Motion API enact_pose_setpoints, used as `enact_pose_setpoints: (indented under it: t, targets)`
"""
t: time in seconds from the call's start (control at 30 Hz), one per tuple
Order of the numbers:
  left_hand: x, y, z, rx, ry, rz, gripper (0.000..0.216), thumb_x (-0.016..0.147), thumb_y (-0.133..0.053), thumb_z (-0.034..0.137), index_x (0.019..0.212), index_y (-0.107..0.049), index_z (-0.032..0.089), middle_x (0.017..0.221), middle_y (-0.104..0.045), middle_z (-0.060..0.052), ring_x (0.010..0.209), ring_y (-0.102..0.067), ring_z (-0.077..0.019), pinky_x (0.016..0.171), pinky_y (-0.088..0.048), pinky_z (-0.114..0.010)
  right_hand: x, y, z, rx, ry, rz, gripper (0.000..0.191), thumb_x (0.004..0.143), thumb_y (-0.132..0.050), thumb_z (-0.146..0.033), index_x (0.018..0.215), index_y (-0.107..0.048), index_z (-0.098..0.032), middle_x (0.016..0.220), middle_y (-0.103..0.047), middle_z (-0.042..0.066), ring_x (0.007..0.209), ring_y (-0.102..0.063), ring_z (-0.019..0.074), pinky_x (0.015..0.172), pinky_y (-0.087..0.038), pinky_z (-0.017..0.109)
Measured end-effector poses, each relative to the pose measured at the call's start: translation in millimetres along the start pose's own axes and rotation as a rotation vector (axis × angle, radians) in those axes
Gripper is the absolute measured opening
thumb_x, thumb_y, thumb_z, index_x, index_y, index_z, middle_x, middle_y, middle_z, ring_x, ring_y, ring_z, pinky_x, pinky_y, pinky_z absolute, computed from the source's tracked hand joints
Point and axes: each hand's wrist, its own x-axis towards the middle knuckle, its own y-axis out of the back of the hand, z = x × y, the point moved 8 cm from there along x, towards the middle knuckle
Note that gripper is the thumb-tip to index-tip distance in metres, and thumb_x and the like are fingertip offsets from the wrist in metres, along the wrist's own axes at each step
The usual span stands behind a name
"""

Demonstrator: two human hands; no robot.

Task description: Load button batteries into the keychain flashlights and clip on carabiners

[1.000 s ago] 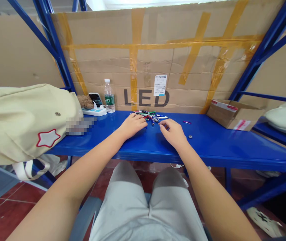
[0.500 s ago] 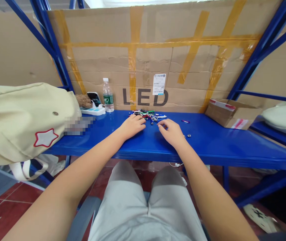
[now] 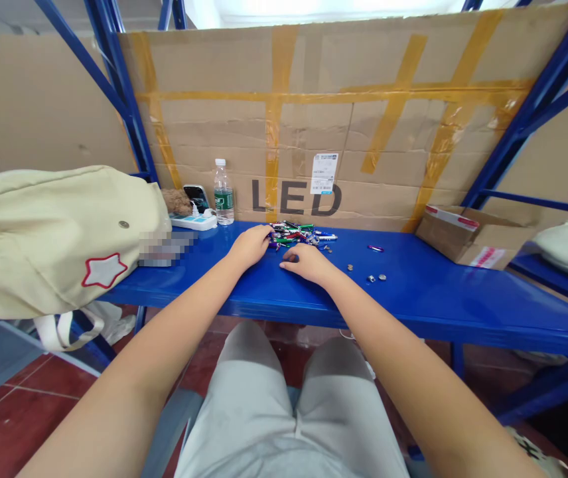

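My left hand (image 3: 250,244) rests on the blue shelf (image 3: 423,292), fingers curled at the near edge of a pile of small coloured metal pieces (image 3: 300,234). Beside it, my right hand (image 3: 308,261) lies palm down, its fingertips pinched on something small I cannot make out. A single purple piece (image 3: 375,248) lies apart to the right. A few small round silver parts (image 3: 377,277) sit just right of my right wrist.
A cream bag with a star patch (image 3: 55,239) fills the shelf's left end. Behind it are a power strip with a phone (image 3: 193,216) and a water bottle (image 3: 223,192). A cardboard box (image 3: 468,234) stands right. Taped cardboard marked LED (image 3: 314,119) backs the shelf.
My right hand has slid left and nearer, toward the left hand. The left hand has reached forward to the pile's edge. The view shifted slightly.
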Motion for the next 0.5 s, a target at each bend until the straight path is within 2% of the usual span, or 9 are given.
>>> enact_pose_setpoints:
  t: [0.07, 0.23, 0.37, 0.5]
  targets:
    - [0, -1, 0, 0.002, -0.025, 0.018, 0.024, 0.086, -0.047, 0.011, 0.102, -0.065, 0.015, 0.102, -0.069, -0.009, 0.096, -0.063, -0.0238, 0.087, -0.05, -0.036, 10, -6, 2, 0.02, -0.003, -0.009, 0.002, 0.074, -0.073, -0.022, 0.073, -0.073, -0.021, 0.08, -0.073, 0.005, 0.077, -0.067, 0.0212, 0.073, -0.05, 0.032]
    - [1, -4, 1, -0.037, -0.09, 0.035, 0.021, 0.085, -0.053, 0.015, 0.099, -0.068, 0.018, 0.102, -0.068, -0.007, 0.098, -0.061, -0.0221, 0.09, -0.048, -0.037, 11, -3, 13, 0.08, -0.02, 0.035, 0.008, 0.073, -0.072, -0.016, 0.066, -0.072, -0.021, 0.071, -0.072, 0.002, 0.069, -0.066, 0.0185, 0.069, -0.049, 0.03]
    - [1, -6, 4, -0.048, -0.108, -0.016, 0.02, 0.085, -0.06, 0.023, 0.1, -0.071, 0.019, 0.098, -0.067, -0.008, 0.097, -0.06, -0.0229, 0.087, -0.048, -0.036, 3, 17, 14, 0.116, -0.019, 0.178, 0.002, 0.076, -0.07, -0.019, 0.074, -0.071, -0.018, 0.079, -0.07, 0.004, 0.071, -0.063, 0.0164, 0.071, -0.049, 0.031]
    - [-1, -6, 15, -0.147, -0.193, -0.065, 0.014, 0.081, -0.066, 0.021, 0.093, -0.072, 0.017, 0.087, -0.066, -0.006, 0.085, -0.062, -0.0193, 0.078, -0.048, -0.03, -5, 37, 6, 0.174, 0.038, 0.337, 0.009, 0.081, -0.066, -0.024, 0.086, -0.069, -0.016, 0.089, -0.064, 0.005, 0.072, -0.059, 0.0142, 0.073, -0.049, 0.031]
